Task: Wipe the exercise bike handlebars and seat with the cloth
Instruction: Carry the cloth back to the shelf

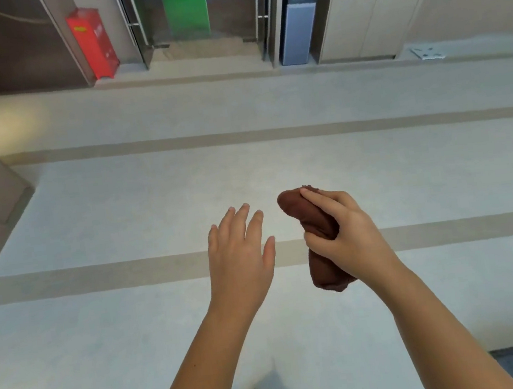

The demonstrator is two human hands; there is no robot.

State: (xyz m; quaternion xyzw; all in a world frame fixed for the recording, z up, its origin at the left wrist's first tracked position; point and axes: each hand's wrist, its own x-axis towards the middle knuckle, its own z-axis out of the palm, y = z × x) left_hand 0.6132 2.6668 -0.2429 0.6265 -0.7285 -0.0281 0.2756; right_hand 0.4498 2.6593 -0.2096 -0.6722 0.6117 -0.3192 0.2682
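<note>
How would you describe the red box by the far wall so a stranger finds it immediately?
Look along the far wall to the glass doorway. Left of it, the red box stands upright on the floor against a metal frame. It is the only red thing; its neighbours are grey or beige.

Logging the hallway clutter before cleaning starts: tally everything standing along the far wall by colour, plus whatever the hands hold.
Red: 1, the fire cabinet
Green: 1, the panel
Blue-grey: 1, the water dispenser
Beige: 1, the double waste bin, two openings
Brown: 1, the cloth, gripped in the right hand; the left hand is open and empty
Total: 5
</note>
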